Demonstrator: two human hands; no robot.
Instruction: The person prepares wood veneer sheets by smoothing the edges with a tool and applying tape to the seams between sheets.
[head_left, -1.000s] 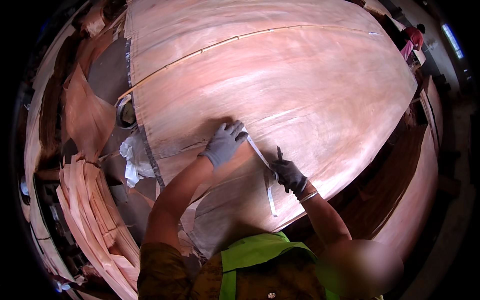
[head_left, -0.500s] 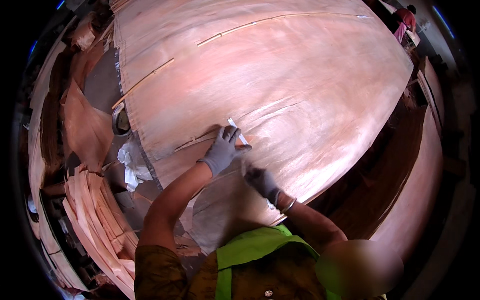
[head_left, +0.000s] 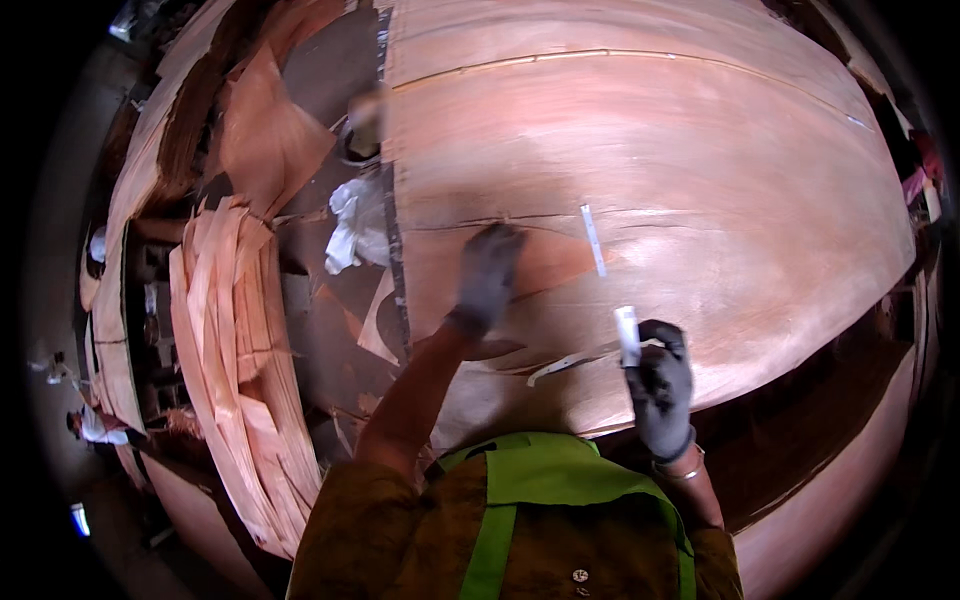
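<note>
A large sheet of pinkish wood veneer [head_left: 740, 170] lies before me, with a split running across it. My left hand [head_left: 487, 275], in a grey glove, rests on a reddish veneer piece [head_left: 555, 262] below the split. Its fingers are blurred but look stretched out over the wood. A white tape strip [head_left: 593, 240] lies across the right end of that piece, apart from both hands. My gloved right hand [head_left: 664, 385] is closed on a short white strip [head_left: 627, 335] that sticks up from its fingers. Between my hands lies a thin pale scrap [head_left: 560, 368].
A thin cane stick [head_left: 540, 58] lies along the far part of the sheet. Left of the sheet's edge are a bowl [head_left: 360, 143], crumpled white plastic [head_left: 347, 225] and a bundle of veneer strips [head_left: 235, 340]. Another person [head_left: 920, 175] shows at the far right.
The view has turned. My left hand has come off the tape strip and moved left over the veneer piece. My right hand has drawn away to the right and shows a white strip.
</note>
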